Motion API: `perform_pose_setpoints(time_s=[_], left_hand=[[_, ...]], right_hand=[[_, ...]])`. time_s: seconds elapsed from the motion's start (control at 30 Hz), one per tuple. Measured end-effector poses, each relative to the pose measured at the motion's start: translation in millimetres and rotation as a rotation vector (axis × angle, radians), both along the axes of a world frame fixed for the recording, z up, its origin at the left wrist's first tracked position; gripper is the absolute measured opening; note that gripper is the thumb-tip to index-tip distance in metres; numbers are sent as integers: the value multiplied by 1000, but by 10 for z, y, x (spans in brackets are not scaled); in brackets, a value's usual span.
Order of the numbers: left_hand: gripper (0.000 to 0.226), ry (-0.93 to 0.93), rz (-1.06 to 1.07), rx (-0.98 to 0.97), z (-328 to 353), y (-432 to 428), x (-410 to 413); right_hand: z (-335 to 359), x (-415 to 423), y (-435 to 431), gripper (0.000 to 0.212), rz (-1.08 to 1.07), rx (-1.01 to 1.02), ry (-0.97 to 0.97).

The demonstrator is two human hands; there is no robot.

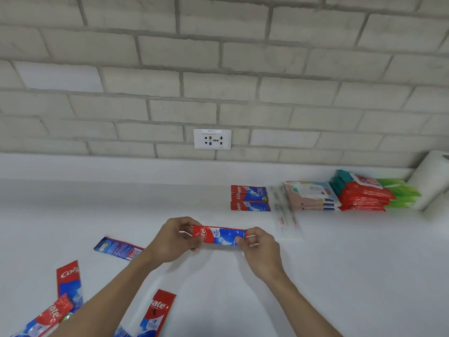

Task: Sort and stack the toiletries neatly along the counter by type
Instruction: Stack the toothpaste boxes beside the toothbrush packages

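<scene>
We note a red-and-blue toothpaste box held level above the middle of the white counter. The letters "ate" show on its red left end; the small print on its blue part is too fine to read.

Left hand: fingers curled round the red end, thumb on the near side. Right hand: pinches the blue end, thumb across the front face. Both forearms come up from the near edge, wrists angled inward toward each other.

Far right of the hands we see a stack of toothpaste boxes lying flat, with "Col" and "ate" legible on the red ends. Just right of it lie clear toothbrush packs, blurred. Then come pastel wipe packs, red wipe packs and green wipe packs, each in its own pile; we cannot read their labels. A white paper roll stands at the far right end.

Near left, we log loose items:
- a blue toothbrush pack
- a box reading "Colg"
- a box reading "ate"
- a box by the left forearm, also reading "ate"

A wall socket sits in the pale brick wall.
</scene>
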State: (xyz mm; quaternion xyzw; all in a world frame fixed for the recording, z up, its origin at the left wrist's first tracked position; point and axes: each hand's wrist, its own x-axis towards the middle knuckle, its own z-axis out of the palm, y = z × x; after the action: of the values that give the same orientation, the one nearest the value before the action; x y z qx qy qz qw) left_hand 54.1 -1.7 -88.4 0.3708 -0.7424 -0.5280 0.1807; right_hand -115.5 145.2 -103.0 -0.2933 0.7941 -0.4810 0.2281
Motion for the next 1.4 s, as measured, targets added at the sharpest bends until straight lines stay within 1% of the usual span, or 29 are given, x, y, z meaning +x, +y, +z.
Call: perform_pose_setpoints(time_s=[0.1, 0.2, 0.3, 0.4, 0.53, 0.6, 0.7, 0.87, 0.93, 1.03, 1.13, 1.3, 1.4], left_hand=[[29, 31, 87, 40, -55, 31, -288], [37, 39, 161, 58, -123, 53, -533], [42, 30, 216, 44, -190, 80, -724], [38, 7, 265, 3, -259, 89, -896], [29, -65, 284, -47, -344, 62, -1137], [26, -128, 265, -95, -393, 44, -1233], [28, -203, 222, -163, -451, 26, -1343], [30, -274, 196, -256, -491, -12, -1432], [29, -297, 196, -274, -494, -23, -1463], [26, -315, 202, -285, -506, -41, -1507], [28, -327, 202, -297, -504, -50, -1537], [44, -326, 194, -334, -485, -69, -1579], [51, -311, 189, -323, -489, -82, -1603]], right_hand=[[-1, -270, -9, 23, -30, -17, 24], [15, -466, -28, 36, -14, -17, 82], [-16, -630, -57, 32, 16, 4, 182], [-80, -781, -97, 24, 52, 59, 305], [-160, -990, -169, 33, 111, 157, 441], [-208, -1067, -200, 33, 155, 207, 521], [-257, -1155, -217, 30, 215, 324, 699], [-304, -1268, -245, 34, 270, 426, 884], [-340, -1303, -261, 33, 282, 425, 912], [-379, -1324, -302, 27, 257, 395, 954], [-394, -1325, -327, 24, 238, 398, 971], [-370, -1365, -359, 26, 215, 423, 997], [-382, -1379, -367, 23, 225, 397, 983]])
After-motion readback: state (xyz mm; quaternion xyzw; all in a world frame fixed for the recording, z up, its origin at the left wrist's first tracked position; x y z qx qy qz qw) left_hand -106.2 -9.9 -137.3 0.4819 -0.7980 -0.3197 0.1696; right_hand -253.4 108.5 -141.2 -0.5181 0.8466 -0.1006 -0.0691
